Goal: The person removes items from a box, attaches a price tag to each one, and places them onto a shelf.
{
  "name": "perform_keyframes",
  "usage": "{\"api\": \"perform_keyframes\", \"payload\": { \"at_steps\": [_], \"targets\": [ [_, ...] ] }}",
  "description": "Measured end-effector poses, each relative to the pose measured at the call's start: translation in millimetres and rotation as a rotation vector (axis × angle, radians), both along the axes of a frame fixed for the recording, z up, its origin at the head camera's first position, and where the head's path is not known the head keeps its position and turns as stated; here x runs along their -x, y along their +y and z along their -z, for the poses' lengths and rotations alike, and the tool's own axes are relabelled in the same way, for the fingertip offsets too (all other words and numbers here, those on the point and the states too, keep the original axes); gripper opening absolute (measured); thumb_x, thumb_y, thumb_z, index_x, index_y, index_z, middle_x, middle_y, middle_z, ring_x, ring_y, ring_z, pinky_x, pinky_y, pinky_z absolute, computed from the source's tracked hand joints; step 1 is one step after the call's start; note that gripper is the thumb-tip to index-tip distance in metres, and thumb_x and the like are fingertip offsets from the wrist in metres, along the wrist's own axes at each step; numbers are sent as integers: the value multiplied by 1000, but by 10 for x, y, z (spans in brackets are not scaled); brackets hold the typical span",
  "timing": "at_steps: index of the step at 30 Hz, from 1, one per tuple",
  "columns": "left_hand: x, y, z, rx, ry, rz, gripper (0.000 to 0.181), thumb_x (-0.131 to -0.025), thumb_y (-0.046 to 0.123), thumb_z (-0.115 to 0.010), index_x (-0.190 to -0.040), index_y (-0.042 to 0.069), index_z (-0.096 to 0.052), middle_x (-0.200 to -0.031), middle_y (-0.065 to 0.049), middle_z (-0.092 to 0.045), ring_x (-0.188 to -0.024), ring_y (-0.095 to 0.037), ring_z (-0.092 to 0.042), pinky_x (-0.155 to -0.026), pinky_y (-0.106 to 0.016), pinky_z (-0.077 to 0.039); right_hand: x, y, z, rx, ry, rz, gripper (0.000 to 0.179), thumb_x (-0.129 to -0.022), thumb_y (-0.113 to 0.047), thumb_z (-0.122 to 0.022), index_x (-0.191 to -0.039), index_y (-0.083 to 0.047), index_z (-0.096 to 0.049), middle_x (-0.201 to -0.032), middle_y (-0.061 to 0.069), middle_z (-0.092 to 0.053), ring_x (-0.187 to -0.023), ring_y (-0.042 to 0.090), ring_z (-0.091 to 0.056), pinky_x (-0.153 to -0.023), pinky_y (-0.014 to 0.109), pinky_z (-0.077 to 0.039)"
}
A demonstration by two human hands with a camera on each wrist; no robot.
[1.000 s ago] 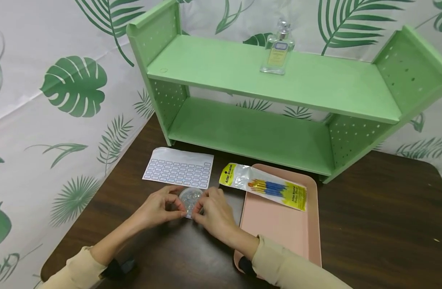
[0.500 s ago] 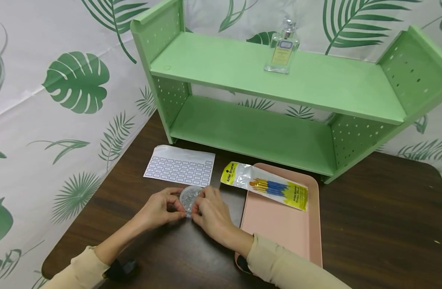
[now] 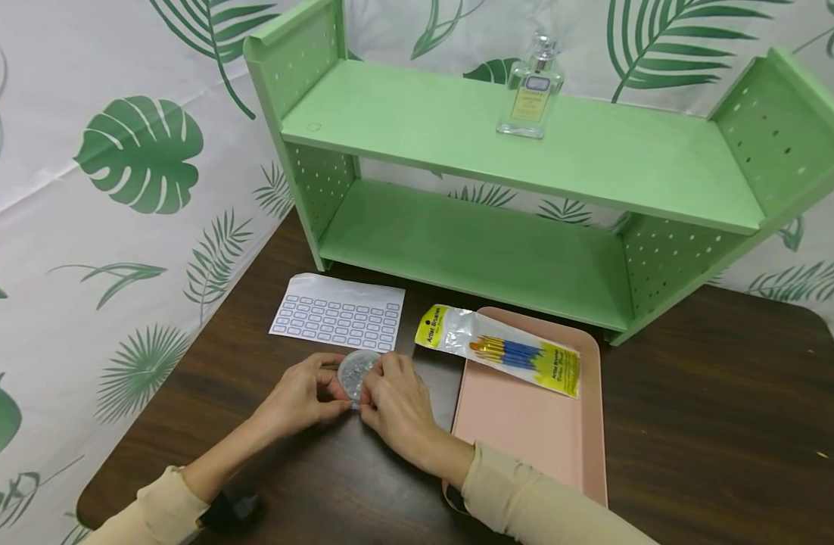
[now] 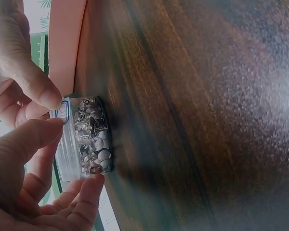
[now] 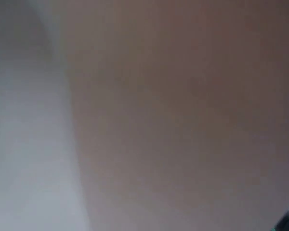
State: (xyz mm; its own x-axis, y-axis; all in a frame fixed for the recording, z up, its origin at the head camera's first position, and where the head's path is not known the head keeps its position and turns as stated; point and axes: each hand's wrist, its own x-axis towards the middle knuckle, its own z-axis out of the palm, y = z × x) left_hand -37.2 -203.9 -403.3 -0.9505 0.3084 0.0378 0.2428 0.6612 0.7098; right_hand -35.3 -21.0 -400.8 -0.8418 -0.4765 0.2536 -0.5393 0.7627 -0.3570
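Observation:
A small round clear jar (image 4: 94,137) of silver thumbtacks stands on the dark wood table, its whitish lid (image 3: 357,371) uppermost. My left hand (image 3: 306,390) grips the jar from the left, fingers round its side. A small white sticker label (image 4: 63,111) with a blue border lies against the lid's side, facing me. The left thumb (image 4: 43,134) touches one end of it. At the other end my right hand (image 3: 398,401) pinches the label between thumb and curled fingers. The right wrist view holds only blurred skin and cloth.
Behind the jar lies a sheet of labels (image 3: 338,310). To the right, a packet of artist brushes (image 3: 502,352) lies across a pink tray (image 3: 519,439). A green two-tier shelf (image 3: 471,250) stands at the back, bearing a glass perfume bottle (image 3: 530,94).
The right hand has shifted slightly over the jar's front, its fingers a little closer to the lid. The left hand keeps its hold. The head view has moved slightly.

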Motion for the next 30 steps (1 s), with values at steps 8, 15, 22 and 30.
{"api": "perform_keyframes", "payload": {
  "at_steps": [8,15,22,30],
  "targets": [
    [-15,19,34,14,24,-10,20,-69,8,-79,-60,20,-65,-118,-15,-59,-109,-32,-56,-91,-49,-43,4,-8,29,6,-4,7,19,-67,-15,-77,-65,-18,-58,-93,0,-50,-100,22,-48,-68,37,-50],
    [-23,25,31,11,25,-23,21,-69,8,-79,-60,20,-64,-118,-15,-60,-108,-32,-56,-90,-49,-44,16,3,22,34,-20,12,23,-65,-13,-77,-63,-17,-55,-91,1,-50,-98,21,-48,-67,35,-50],
    [-30,16,29,10,27,-32,21,-69,8,-79,-60,21,-64,-118,-14,-60,-108,-31,-56,-91,-49,-44,38,2,33,72,-45,0,25,-67,-10,-77,-65,-16,-53,-93,2,-49,-98,22,-47,-64,31,-50],
    [-27,31,87,-7,72,-24,23,-68,7,-80,-60,21,-63,-116,-13,-61,-106,-30,-58,-86,-46,-46,81,35,39,120,-62,-16,45,-67,-8,-82,-102,-8,-54,-110,10,-48,-101,25,-50,-72,33,-52]
  ]
}}
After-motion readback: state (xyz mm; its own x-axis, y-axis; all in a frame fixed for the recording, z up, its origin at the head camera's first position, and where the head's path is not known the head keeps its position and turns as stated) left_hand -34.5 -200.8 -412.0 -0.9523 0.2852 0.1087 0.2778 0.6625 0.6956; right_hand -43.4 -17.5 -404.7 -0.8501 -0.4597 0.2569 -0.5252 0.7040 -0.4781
